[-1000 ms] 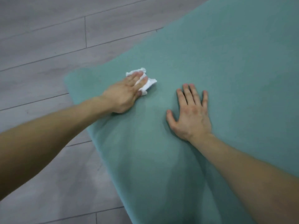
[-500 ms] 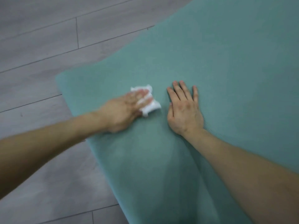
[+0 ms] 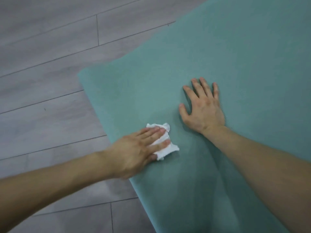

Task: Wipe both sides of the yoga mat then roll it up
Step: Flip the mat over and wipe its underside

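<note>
Partly hidden: wipe [image 3: 169, 149] under left hand [image 3: 134, 153] | mat [image 3: 218, 52] cut off right

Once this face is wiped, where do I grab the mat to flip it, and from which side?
Probably the mat by its bare edge beside the floor, beyond the left hand pressing the cloth. Come from the floor side, fingers under, thumb on top: it lies thin and flat there, with nothing on it. The right hand rests flat further in.

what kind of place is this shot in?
Probably an indoor room, at home or in a studio. Grey wood-look plank floor, a teal yoga mat laid flat on it, left hand wiping with a white cloth.
</note>
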Demonstrator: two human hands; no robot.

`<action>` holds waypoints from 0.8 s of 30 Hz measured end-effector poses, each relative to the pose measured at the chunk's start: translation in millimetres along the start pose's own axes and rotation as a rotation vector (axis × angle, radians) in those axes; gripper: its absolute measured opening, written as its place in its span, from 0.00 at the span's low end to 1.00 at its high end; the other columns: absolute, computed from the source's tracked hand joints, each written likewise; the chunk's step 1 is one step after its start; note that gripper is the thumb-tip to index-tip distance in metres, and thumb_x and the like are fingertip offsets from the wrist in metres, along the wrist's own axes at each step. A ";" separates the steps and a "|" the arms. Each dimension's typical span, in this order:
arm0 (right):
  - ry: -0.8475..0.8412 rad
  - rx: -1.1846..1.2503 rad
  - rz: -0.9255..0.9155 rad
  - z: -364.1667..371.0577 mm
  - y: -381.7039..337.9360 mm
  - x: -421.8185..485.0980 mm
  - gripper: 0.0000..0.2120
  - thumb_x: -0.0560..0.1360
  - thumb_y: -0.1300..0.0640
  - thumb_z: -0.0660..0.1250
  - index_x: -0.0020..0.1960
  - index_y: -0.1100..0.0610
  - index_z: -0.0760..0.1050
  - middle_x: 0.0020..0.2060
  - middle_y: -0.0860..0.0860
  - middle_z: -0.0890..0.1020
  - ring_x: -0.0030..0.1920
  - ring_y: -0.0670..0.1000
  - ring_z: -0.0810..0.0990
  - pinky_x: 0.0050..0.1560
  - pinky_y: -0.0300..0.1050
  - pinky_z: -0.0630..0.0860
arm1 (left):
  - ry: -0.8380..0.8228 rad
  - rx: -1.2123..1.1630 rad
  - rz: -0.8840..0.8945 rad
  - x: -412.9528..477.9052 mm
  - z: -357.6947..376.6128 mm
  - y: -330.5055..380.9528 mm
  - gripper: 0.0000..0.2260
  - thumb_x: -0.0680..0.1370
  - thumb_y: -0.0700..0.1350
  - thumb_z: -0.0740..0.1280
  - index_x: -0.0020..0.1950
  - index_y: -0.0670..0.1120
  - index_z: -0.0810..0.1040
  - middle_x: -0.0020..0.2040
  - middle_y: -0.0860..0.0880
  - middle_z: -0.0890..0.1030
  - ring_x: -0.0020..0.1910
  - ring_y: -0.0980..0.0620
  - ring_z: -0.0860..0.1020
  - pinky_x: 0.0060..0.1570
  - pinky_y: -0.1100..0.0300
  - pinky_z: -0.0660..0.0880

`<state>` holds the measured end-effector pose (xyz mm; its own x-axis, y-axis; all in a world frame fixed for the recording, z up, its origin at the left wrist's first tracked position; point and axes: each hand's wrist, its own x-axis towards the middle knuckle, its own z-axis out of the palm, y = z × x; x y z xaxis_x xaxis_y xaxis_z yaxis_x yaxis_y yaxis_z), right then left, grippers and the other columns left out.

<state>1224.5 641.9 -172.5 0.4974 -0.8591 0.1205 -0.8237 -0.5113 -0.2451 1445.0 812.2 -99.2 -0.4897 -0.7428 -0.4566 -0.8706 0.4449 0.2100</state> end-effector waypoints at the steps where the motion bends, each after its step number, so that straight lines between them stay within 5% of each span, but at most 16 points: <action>1: -0.016 -0.001 -0.023 -1.0 0.0 -0.3 0.33 0.78 0.37 0.57 0.79 0.51 0.68 0.82 0.55 0.65 0.83 0.59 0.56 0.81 0.69 0.48 | 0.029 0.034 -0.030 -0.7 -4.5 -14.0 0.29 0.86 0.59 0.40 0.87 0.52 0.51 0.86 0.47 0.46 0.85 0.49 0.43 0.83 0.55 0.40; 4: -0.070 -0.013 -0.083 -4.4 1.0 -0.4 0.33 0.78 0.32 0.56 0.80 0.44 0.67 0.83 0.52 0.62 0.84 0.57 0.53 0.81 0.70 0.45 | 0.063 0.080 -0.301 9.4 -26.6 -97.7 0.30 0.85 0.59 0.38 0.86 0.52 0.52 0.86 0.44 0.53 0.85 0.46 0.48 0.83 0.51 0.44; 7: -0.159 -0.054 -0.154 -7.7 1.4 0.6 0.35 0.78 0.27 0.52 0.82 0.38 0.61 0.85 0.48 0.57 0.85 0.55 0.48 0.80 0.71 0.42 | 0.028 -0.016 -0.646 12.1 -48.3 -152.3 0.28 0.87 0.59 0.43 0.86 0.52 0.48 0.86 0.42 0.50 0.85 0.45 0.46 0.83 0.47 0.45; 9: -0.204 -0.066 -0.247 -9.5 0.5 1.4 0.37 0.77 0.24 0.49 0.83 0.36 0.57 0.85 0.46 0.55 0.85 0.52 0.46 0.81 0.69 0.41 | 0.030 -0.083 -0.618 12.4 -45.5 -128.4 0.26 0.88 0.58 0.45 0.87 0.55 0.46 0.86 0.43 0.49 0.85 0.46 0.44 0.83 0.48 0.43; 15: -0.194 -0.055 -0.377 -4.3 0.9 2.7 0.37 0.77 0.24 0.50 0.82 0.37 0.59 0.84 0.45 0.58 0.85 0.50 0.51 0.82 0.65 0.44 | -0.075 -0.032 -0.037 -20.7 8.2 26.8 0.30 0.84 0.63 0.37 0.86 0.58 0.46 0.86 0.48 0.39 0.85 0.51 0.38 0.83 0.54 0.40; 20: -0.148 -0.019 -0.342 -3.4 0.2 4.7 0.31 0.81 0.30 0.52 0.81 0.39 0.64 0.83 0.45 0.61 0.84 0.48 0.54 0.83 0.63 0.46 | 0.066 0.110 -0.356 -16.9 -15.7 -118.2 0.29 0.86 0.60 0.37 0.86 0.54 0.51 0.85 0.42 0.57 0.85 0.43 0.49 0.83 0.45 0.48; 22: -0.103 0.039 -0.308 -2.2 1.3 4.5 0.28 0.82 0.35 0.54 0.79 0.42 0.69 0.82 0.48 0.66 0.83 0.49 0.58 0.83 0.61 0.49 | 0.010 0.017 -0.630 -10.8 -30.3 -153.8 0.35 0.82 0.67 0.33 0.86 0.53 0.48 0.86 0.40 0.52 0.85 0.42 0.47 0.83 0.45 0.46; 24: -0.026 0.095 -0.277 -1.5 0.3 5.2 0.25 0.82 0.40 0.58 0.76 0.46 0.74 0.79 0.52 0.70 0.81 0.53 0.63 0.82 0.60 0.53 | -0.017 -0.053 -0.715 0.5 -34.5 -138.0 0.33 0.84 0.65 0.39 0.87 0.52 0.47 0.86 0.38 0.46 0.85 0.42 0.43 0.83 0.47 0.41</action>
<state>1226.4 637.3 -170.5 0.7076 -0.6857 0.1710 -0.6271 -0.7208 -0.2954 1563.4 733.2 -98.6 0.2018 -0.8354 -0.5113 -0.9794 -0.1730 -0.1039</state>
